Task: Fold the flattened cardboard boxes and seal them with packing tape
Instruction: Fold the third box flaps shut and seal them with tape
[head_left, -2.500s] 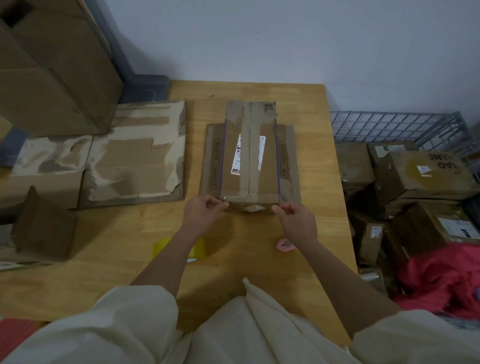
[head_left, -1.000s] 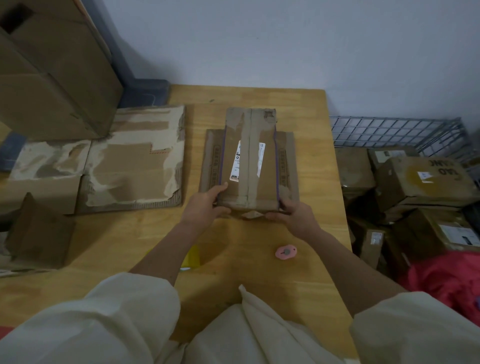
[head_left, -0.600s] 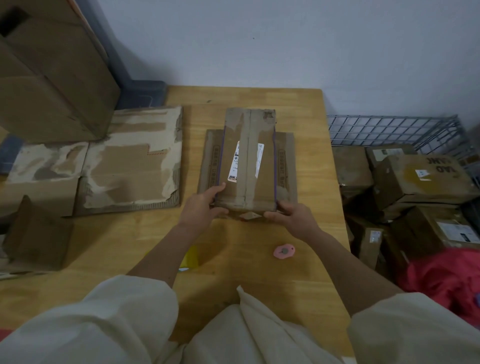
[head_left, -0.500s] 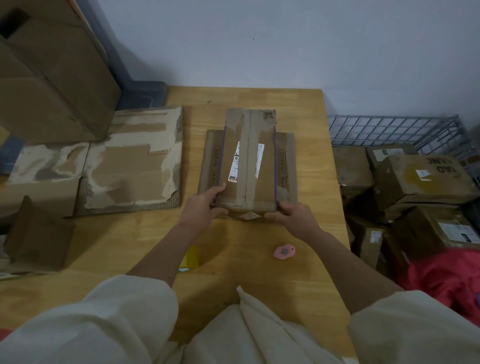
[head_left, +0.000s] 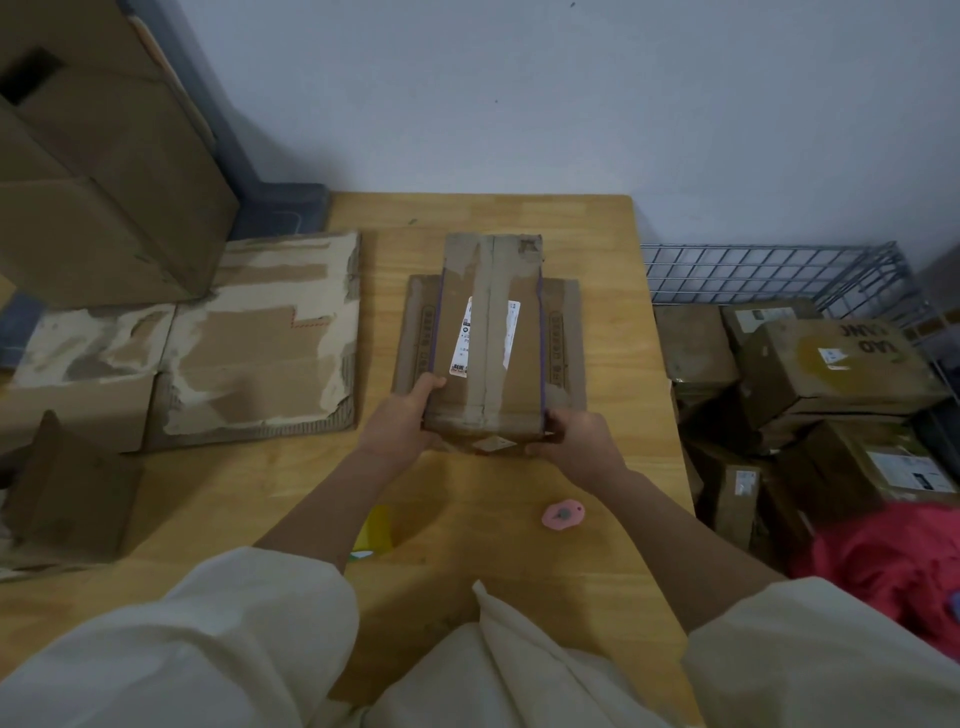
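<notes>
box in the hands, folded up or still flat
Folded up: the box stands raised with closed top flaps under a tape strip.

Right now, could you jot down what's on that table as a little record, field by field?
box in hand: taped cardboard box, white label on top
left hand: grips the box's near left corner
right hand: grips the box's near right corner
under the box: flattened cardboard on the wooden table
left of it: torn flat cardboard sheet
near the person: small pink object
right of table: wire basket holding boxes
</notes>
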